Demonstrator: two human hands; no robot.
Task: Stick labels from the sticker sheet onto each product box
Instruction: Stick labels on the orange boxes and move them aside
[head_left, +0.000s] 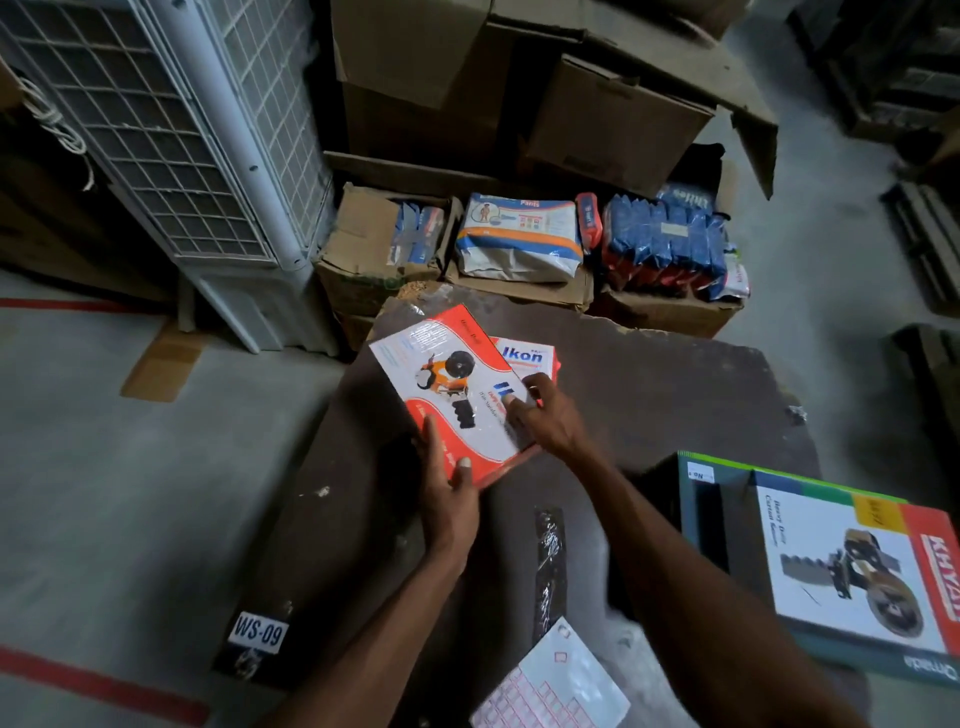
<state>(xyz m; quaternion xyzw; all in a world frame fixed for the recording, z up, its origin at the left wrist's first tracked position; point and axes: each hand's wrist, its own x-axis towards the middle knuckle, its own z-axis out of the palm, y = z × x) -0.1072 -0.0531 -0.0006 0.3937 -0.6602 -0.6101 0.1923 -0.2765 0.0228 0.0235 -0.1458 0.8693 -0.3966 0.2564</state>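
Note:
A red and white product box (447, 384) showing a tape dispenser lies tilted on the dark table (649, 395), on top of another red and white box (530, 356). My left hand (449, 499) grips its near edge, thumb on the top face. My right hand (545, 415) presses a fingertip on the box's right part, beside a small blue mark. The sticker sheet (553, 686) with rows of small labels lies at the table's near edge, below my right forearm.
A green box carrying a white and red carton-sealer box (852, 566) sits at the right. A crumpled plastic strip (548, 561) lies mid-table. Beyond the table stand open cartons of packets (519, 244), brown cartons (519, 88) and a white air cooler (197, 145).

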